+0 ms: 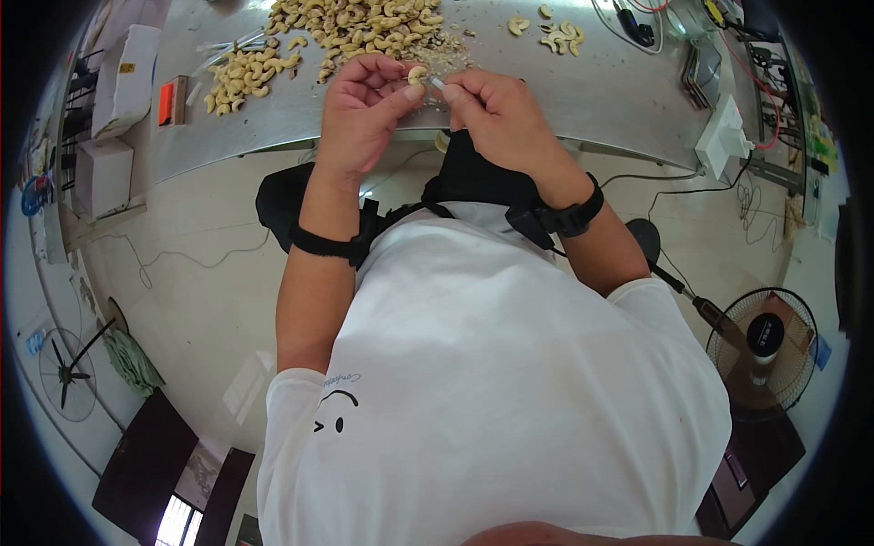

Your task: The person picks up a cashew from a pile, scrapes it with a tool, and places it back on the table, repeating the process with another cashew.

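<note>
Over the front edge of the metal table, my left hand (360,114) pinches a cashew nut (416,75) between thumb and fingertips. My right hand (499,114) is closed on a small silvery tool (437,83), its tip close beside the nut; its exact kind is too small to make out. Just beyond both hands lies a large pile of cashews (364,27), with crumbs and skin flakes (442,56) at its near right side. A smaller heap of cashews (246,77) is to the left, and a few cashews (563,38) lie to the right.
On the metal table (628,118), an orange-and-white box (171,102) stands at the left. A power strip (724,136) with cables sits at the right edge. White boxes (127,82) stand left of the table. A fan (765,350) is at the lower right.
</note>
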`<action>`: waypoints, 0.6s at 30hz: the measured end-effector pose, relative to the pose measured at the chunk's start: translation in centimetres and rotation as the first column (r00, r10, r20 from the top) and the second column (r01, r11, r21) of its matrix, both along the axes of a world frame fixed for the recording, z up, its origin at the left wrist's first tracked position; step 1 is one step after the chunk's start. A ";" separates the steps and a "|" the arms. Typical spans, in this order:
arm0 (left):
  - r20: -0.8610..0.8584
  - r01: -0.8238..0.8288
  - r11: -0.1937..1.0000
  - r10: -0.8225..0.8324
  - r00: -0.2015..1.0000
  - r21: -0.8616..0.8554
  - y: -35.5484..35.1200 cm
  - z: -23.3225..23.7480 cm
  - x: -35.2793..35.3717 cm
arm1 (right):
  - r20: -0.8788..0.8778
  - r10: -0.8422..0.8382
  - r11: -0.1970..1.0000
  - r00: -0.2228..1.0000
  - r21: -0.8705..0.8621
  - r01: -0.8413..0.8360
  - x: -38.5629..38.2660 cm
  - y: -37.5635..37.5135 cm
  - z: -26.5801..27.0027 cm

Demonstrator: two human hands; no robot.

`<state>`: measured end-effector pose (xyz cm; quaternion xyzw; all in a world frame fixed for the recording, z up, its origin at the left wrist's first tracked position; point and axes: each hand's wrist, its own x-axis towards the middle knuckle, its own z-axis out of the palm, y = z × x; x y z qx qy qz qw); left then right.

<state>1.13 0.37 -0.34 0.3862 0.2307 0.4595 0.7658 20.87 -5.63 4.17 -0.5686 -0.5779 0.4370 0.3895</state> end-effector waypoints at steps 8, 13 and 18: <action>-0.024 0.014 1.000 -0.015 1.000 -0.016 -0.2 0.8 0.0 | -0.071 -0.012 0.985 0.997 -0.174 -0.001 0.2 0.0 0.1; -0.023 -0.005 1.000 0.004 1.000 -0.027 0.0 0.3 -0.1 | -0.141 -0.023 0.964 0.990 -0.264 -0.016 0.5 0.0 0.3; 0.012 0.025 0.999 -0.025 1.000 -0.021 -0.1 0.5 -0.2 | -0.082 -0.068 0.997 0.994 -0.038 0.065 0.2 -0.2 -0.3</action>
